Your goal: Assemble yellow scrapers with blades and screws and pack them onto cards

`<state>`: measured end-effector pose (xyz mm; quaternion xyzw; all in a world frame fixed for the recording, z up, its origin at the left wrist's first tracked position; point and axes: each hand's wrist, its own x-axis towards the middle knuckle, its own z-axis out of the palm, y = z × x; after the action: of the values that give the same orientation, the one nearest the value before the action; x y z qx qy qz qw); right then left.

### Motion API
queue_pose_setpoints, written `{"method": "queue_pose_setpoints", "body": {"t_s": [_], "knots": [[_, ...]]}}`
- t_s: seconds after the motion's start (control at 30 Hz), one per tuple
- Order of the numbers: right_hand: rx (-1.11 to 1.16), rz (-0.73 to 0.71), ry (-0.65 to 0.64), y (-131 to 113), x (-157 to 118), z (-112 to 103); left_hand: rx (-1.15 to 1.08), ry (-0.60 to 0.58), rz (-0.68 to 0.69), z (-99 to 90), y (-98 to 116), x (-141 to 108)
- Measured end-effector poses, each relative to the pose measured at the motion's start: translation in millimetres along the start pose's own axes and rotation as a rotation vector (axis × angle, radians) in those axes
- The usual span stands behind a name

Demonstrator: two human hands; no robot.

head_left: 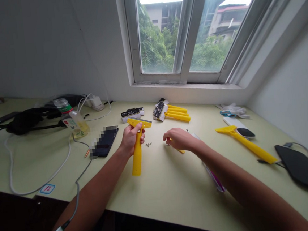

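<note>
Forearms [94, 192] outstretched, left hand [130, 139] grips yellow scraper [137, 159], right hand [180, 139] half-curled.

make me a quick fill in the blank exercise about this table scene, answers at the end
The scraper in the left hand has a handle coloured ____.
Small metal pieces lie on the table between the left hand and the ____ hand.
Trees show through the ____ in the wall.
In the picture, the bottle is to the ____ of the left hand.
Missing words: yellow; right; window; left.
</note>
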<state>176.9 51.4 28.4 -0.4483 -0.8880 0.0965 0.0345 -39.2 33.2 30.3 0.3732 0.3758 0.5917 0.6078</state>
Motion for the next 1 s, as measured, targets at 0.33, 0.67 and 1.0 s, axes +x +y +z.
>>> {"method": "queue_pose_setpoints", "body": {"t_s": [0.33,0.67,1.0], "knots": [[-0.066,-0.050,-0.025,2,-1,9,0.001,-0.102,-0.054,12.2,-7,-14],[0.291,0.012,0.147,7,-31,-47,0.138,-0.260,-0.067,22.8,-15,-29],[0.369,-0.166,0.391,-45,-45,-49,0.569,-0.524,-0.101,34.9,-13,-54]]}}
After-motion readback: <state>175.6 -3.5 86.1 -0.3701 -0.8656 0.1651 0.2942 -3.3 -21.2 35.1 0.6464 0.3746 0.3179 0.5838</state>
